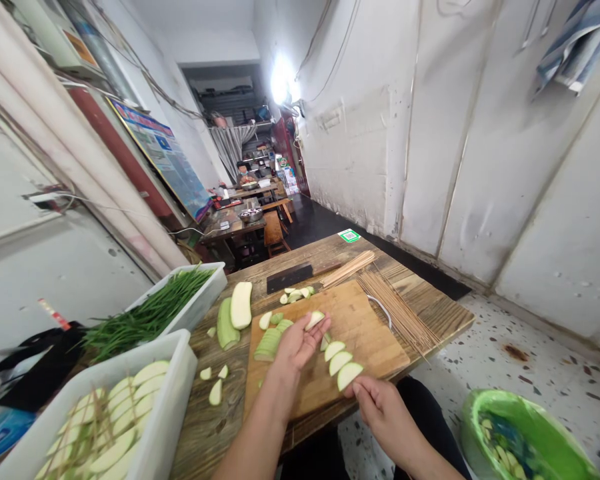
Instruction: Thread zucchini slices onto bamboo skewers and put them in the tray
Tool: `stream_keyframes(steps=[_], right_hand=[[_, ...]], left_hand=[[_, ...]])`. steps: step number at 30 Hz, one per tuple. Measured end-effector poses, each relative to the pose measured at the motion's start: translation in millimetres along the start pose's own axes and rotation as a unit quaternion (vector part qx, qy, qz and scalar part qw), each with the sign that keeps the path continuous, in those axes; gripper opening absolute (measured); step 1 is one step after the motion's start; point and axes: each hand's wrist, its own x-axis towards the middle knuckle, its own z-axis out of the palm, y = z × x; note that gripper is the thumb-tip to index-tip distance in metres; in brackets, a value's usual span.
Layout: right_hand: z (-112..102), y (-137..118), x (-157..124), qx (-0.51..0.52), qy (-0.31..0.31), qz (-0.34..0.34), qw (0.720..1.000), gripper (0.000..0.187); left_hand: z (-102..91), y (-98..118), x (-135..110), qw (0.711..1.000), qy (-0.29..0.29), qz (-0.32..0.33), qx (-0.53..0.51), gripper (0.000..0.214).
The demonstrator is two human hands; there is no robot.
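My left hand (300, 343) is over the cutting board (305, 400), its fingers curled up around a pale green zucchini slice (314, 321). My right hand (380, 408) pinches the near end of a skewer, mostly hidden by the hand and the slices on it. Several half-round zucchini slices (340, 363) sit in a row along that skewer, above the board's right side. Cut slices (267, 343) lie stacked on the board, left of my left hand. Two large zucchini pieces (241, 305), one showing its cut face, lie beyond the board's left corner.
Bare skewers (400, 310) lie at the table's right, near a cleaver (290, 277). White tubs at left hold skewered slices (125, 407) and green chives (155, 310). Small offcuts (216, 390) dot the table (200, 427). A green bin (530, 433) stands on the floor at right.
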Motion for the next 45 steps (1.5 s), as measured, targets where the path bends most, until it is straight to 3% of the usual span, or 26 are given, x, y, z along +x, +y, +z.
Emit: stream_keyframes(steps=[21,32,45], right_hand=[[1.5,-0.3,3.3,-0.005,0.005,-0.009,1.0,0.033],[4.1,1.8,5.3,-0.002,0.018,-0.017,1.0,0.031],[3.0,-1.7,4.8,-0.021,0.043,-0.025,0.999,0.032]], left_hand=[[3.7,-0.5,-3.7,0.999,-0.005,0.029,0.025,0.015],[10.6,-0.6,-9.0,1.0,-0.012,0.01,0.018,0.016],[10.1,-12.3,-12.2,0.999,-0.029,0.023,0.038,0.012]])
